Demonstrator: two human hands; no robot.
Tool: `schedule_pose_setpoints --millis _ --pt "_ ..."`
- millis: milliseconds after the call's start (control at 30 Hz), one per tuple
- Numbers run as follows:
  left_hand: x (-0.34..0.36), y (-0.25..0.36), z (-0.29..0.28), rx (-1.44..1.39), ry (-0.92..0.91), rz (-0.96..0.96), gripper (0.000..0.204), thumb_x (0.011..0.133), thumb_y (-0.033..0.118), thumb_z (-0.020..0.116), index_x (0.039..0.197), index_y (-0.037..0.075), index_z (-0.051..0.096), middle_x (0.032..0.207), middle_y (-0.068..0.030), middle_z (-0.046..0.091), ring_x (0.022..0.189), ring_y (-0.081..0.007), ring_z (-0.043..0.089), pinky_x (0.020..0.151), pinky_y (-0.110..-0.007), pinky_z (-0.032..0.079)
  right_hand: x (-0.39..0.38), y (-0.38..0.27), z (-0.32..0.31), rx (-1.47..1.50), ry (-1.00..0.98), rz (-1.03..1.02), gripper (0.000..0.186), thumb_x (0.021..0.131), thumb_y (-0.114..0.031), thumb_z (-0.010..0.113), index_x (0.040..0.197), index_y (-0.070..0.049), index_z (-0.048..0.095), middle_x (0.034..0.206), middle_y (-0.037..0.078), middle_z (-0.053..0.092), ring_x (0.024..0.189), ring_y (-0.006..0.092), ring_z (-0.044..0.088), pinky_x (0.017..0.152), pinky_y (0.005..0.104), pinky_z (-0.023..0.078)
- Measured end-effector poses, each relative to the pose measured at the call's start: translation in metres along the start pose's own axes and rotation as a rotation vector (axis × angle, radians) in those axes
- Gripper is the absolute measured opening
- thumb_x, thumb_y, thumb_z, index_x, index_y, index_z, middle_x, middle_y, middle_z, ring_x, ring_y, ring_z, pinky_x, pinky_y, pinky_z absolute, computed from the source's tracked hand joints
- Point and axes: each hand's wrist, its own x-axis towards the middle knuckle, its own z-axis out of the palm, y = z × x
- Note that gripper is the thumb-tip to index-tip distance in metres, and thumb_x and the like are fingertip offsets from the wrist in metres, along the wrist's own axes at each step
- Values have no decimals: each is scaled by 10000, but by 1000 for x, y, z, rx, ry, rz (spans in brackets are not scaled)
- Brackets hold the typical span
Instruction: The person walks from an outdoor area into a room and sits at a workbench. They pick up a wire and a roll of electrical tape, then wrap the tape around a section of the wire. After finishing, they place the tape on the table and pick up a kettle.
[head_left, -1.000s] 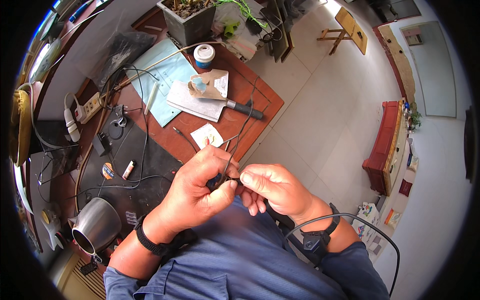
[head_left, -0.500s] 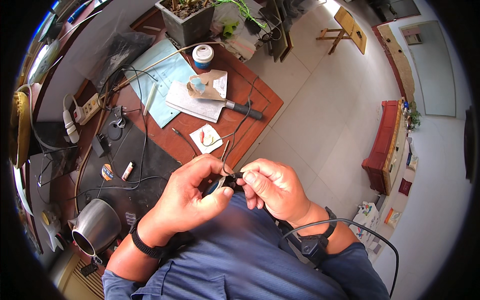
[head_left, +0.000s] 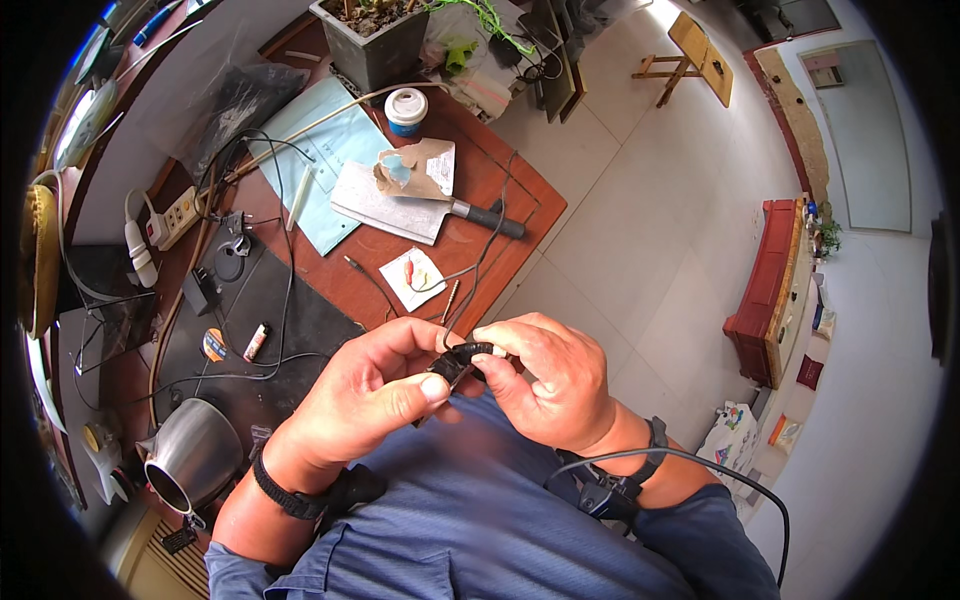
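Note:
Low in the middle of the view, my left hand (head_left: pixel 375 390) and my right hand (head_left: pixel 550 380) are closed on a small dark object (head_left: pixel 453 366), a black curved piece with a dark block at its left end; its detail is too small to make out. A thin black cord (head_left: pixel 478 262) runs from it up across the reddish wooden desk (head_left: pixel 520 190). Just beyond my fingers lie a white paper square (head_left: pixel 395 275) with small red and yellow items on it and a thin metal rod (head_left: pixel 450 298).
Cleaver (head_left: pixel 355 205) under torn cardboard, blue sheet (head_left: pixel 320 235), cup (head_left: pixel 406 113), plant pot (head_left: pixel 365 55), power strip (head_left: pixel 180 215), steel kettle (head_left: pixel 195 460), loose cables and lighter (head_left: pixel 257 341) crowd the desk. Tiled floor (head_left: pixel 610 260), folding wooden stool (head_left: pixel 700 60) and red cabinet (head_left: pixel 755 290) are rightward.
My hands have turned about the dark object, showing more of its black curved part. My left thumb has shifted left, and my right fingers have arched higher over it.

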Motion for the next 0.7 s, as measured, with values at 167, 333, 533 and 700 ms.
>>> schedule_pose_setpoints --millis 167,333,533,700 --pt "0 0 -1 -13 -23 48 475 997 242 793 1355 -3 600 1190 -84 735 1015 -96 660 825 -246 527 0 3 1 -22 13 -59 253 879 -14 804 1103 -65 699 879 105 725 725 279 721 614 369 557" --pt "-1 2 2 37 -13 105 488 1011 208 784 1377 -27 563 1219 -95 714 1050 -114 657 849 -265 540 -1 6 -2 -63 -28 -81 307 879 -23 784 1162 -79 680 896 105 714 731 311 712 622 408 563" --pt "7 -6 3 24 -44 74 451 1040 221 747 1355 -17 530 1165 -100 707 1014 -124 660 837 -278 543 -7 8 -12 -61 -80 -26 363 807 34 820 1134 -77 708 860 90 722 683 232 718 581 345 544" --pt "20 -16 5 3 -44 -42 463 1078 284 690 1371 -4 476 1125 -111 707 955 -139 656 834 -301 552 -24 10 -20 -70 -115 42 361 812 2 823 1143 -71 698 878 97 717 675 232 704 568 339 533"
